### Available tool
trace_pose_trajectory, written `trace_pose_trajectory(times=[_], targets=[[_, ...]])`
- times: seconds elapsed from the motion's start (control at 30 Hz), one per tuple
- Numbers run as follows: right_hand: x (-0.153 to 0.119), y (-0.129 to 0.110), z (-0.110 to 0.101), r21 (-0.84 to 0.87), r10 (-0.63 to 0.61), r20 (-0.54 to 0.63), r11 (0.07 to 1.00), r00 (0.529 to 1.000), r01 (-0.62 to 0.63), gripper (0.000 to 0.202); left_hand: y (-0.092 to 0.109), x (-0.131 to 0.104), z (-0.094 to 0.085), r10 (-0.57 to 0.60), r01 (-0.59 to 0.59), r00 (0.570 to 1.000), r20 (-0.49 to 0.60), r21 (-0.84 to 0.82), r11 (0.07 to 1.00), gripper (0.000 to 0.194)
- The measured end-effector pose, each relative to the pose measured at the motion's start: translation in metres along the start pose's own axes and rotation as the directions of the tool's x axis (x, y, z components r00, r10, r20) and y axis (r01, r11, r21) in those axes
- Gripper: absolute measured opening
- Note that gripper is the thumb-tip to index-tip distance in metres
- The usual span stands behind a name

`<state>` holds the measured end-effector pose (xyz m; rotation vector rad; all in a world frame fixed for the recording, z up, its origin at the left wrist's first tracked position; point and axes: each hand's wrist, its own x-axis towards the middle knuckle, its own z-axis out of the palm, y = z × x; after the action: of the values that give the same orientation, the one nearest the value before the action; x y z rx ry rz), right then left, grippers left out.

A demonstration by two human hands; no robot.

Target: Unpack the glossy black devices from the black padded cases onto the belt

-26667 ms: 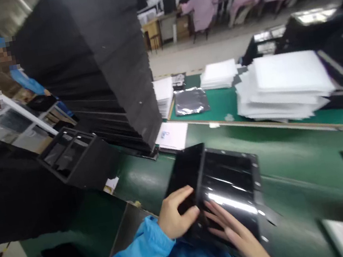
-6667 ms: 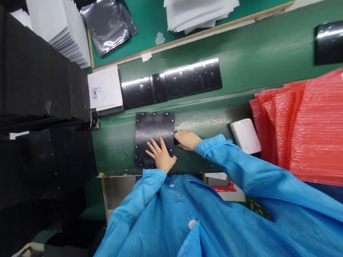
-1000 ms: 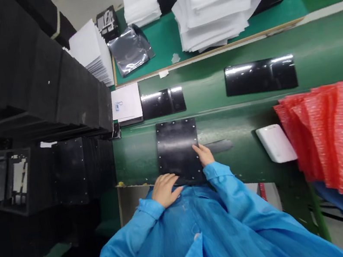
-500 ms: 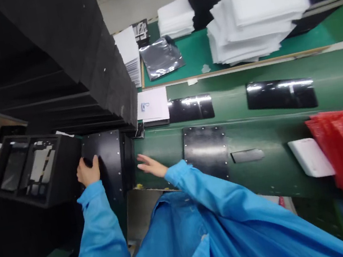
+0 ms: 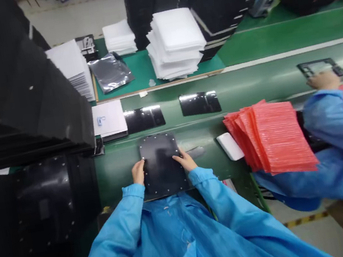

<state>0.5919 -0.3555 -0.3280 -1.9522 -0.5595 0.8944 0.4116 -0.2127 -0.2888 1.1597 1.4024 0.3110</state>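
A black studded panel lies flat at the near edge of the green bench, in front of my body. At its left edge is my left hand, the fingers wrapped round that side. My right hand grips the right edge, thumb on top. A grey flat strip lies just right of the panel, and a white block sits further right. Two glossy black sheets rest behind the panel.
Tall black stacks rise at the left, with another studded black panel nearer. Red bubble bags lie at the right, beside a co-worker's hand on a black frame. White foam sheets are stacked on the back shelf.
The view has swung right. My left hand has left the black boxes at the left and my right hand has come back; both now hold the studded panel. A co-worker's arm shows.
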Motion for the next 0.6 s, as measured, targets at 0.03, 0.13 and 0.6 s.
trace_pose_trajectory(times=[0.03, 0.13, 0.6], targets=[[0.002, 0.002, -0.014, -0.035, -0.035, 0.015, 0.999, 0.999, 0.035, 0.054, 0.001, 0.000, 0.005, 0.017, -0.017, 1.000, 0.000, 0.024, 1.000, 0.036], [0.008, 0.003, -0.056, -0.298, -0.184, -0.008, 0.939, 0.983, 0.173, 0.050, 0.006, -0.014, 0.022, 0.189, -0.188, 0.982, 0.013, 0.213, 0.959, 0.029], [-0.035, 0.058, -0.106, -0.766, -0.170, 0.324, 0.531, 0.931, 0.363, 0.063, -0.005, -0.057, 0.111, 0.208, -0.402, 0.909, 0.360, 0.891, 0.214, 0.069]])
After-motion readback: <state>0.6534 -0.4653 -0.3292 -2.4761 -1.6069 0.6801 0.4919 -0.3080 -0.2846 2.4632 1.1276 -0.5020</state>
